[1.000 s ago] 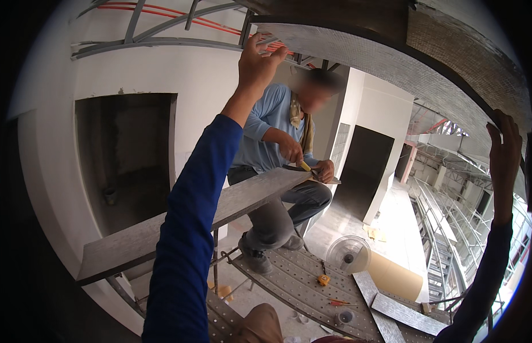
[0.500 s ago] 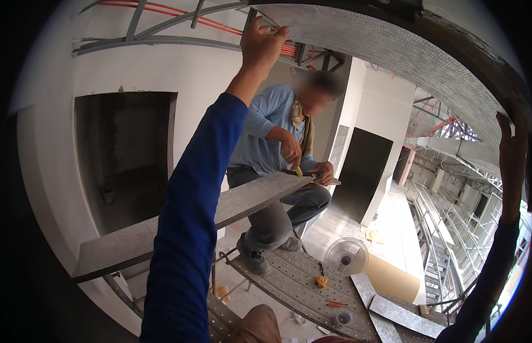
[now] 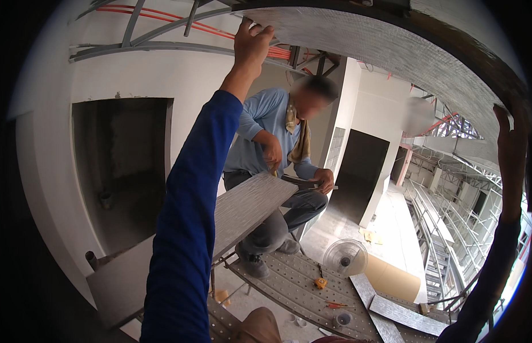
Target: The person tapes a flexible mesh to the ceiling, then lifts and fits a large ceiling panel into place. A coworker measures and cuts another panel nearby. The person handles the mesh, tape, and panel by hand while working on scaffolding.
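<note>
Overhead, a long grey textured board (image 3: pixel 357 48) spans from upper left to far right. My left hand (image 3: pixel 253 48) is closed on its left end, thumb and fingers at the edge, arm raised in a blue sleeve. At the far right my right hand (image 3: pixel 510 128) grips the board's other end, its fingers up against the face and edge; it is dark and partly lost at the rim. Beyond my left arm, a co-worker in a light blue shirt (image 3: pixel 269 117) squats with another grey board (image 3: pixel 252 203) across the knees. The co-worker's left hand (image 3: pixel 323 180) holds a thin strip.
A perforated metal scaffold platform (image 3: pixel 294 280) lies below. On it are a yellow tape measure (image 3: pixel 320 283), a clear cup (image 3: pixel 342 318), a fan (image 3: pixel 345 258) and board offcuts (image 3: pixel 406 315). Doorways open at left and centre; steel railings stand at right.
The co-worker's board has tilted and shifted, showing more of its textured face. The co-worker's right hand has moved left and down. My left hand and the overhead board's end sit slightly further left.
</note>
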{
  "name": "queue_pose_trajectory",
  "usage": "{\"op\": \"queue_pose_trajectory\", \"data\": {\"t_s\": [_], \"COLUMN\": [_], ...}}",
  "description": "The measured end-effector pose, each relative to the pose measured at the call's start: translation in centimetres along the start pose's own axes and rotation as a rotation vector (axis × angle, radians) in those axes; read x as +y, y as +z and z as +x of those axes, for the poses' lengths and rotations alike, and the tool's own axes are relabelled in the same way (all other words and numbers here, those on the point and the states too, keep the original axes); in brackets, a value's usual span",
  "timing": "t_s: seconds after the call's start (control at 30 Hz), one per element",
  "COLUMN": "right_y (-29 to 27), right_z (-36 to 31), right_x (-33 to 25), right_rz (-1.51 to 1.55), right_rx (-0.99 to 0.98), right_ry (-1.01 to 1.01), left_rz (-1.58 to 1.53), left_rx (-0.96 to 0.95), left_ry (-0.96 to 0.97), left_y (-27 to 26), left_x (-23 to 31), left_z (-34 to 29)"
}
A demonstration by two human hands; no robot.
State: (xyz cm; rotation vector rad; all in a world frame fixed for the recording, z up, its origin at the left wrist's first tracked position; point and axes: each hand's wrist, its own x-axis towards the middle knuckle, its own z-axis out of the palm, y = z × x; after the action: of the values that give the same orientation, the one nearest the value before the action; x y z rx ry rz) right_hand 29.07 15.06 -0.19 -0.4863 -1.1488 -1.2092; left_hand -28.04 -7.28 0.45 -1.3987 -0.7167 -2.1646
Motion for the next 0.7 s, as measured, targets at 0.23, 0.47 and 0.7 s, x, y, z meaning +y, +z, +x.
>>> {"op": "queue_pose_trajectory", "data": {"t_s": [0.23, 0.47, 0.7], "right_y": [-1.2, -3.5, -3.8], "right_z": [0.7, -3.8, -14.1], "right_x": [-1.9, -5.7, -11.7], "right_rz": [-0.073, 0.157, 0.451], "right_rx": [-0.015, -0.058, -0.051], "right_ry": [-0.009, 0.072, 0.176], "left_rz": [0.053, 0.136, 0.319], "left_rx": [-0.002, -0.013, -0.081], "left_ry": [0.008, -0.037, 0.201], "left_y": [-0.2, -1.5, -7.9], "left_x": [-0.2, 0.7, 7.2], "left_z": [0.4, -4.2, -13.1]}}
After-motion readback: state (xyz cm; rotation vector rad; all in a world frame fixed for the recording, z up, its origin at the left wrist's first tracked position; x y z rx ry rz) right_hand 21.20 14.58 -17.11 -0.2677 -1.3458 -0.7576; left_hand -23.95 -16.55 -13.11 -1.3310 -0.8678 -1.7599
